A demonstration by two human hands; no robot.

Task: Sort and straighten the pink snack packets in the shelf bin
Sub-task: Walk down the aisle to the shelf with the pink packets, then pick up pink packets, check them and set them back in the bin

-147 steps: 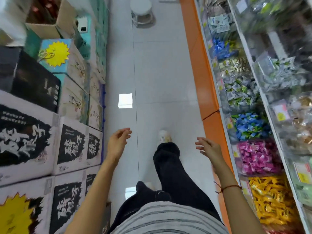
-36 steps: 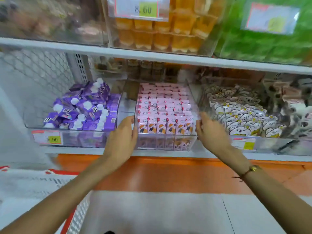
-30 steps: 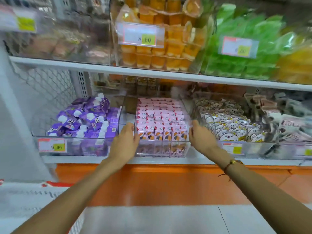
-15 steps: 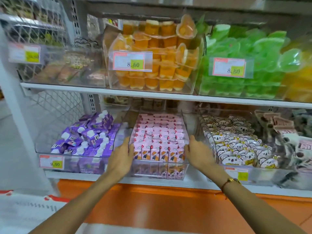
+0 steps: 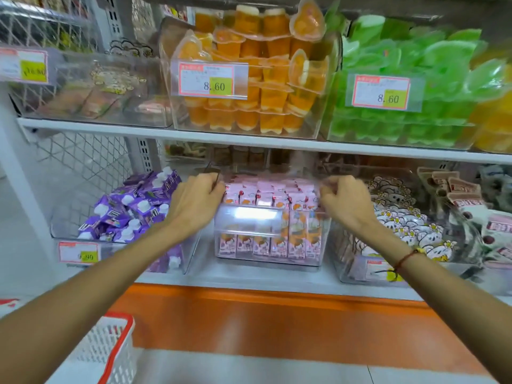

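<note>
The pink snack packets (image 5: 270, 194) stand in rows inside a clear bin (image 5: 270, 261) on the lower shelf (image 5: 249, 277), between a bin of purple packets (image 5: 130, 209) at left and panda-print packets (image 5: 401, 225) at right. The left hand (image 5: 194, 203) curls its fingers over the bin's left wall. The right hand (image 5: 347, 200) curls at the right wall; its grip is blurred, so I cannot tell what it holds.

We are seeing two hands (image 5: 194, 203) (image 5: 346, 203), one white basket (image 5: 105, 347), four price tags (image 5: 213, 81), and pink packets (image 5: 296, 200) too many to count.
</note>
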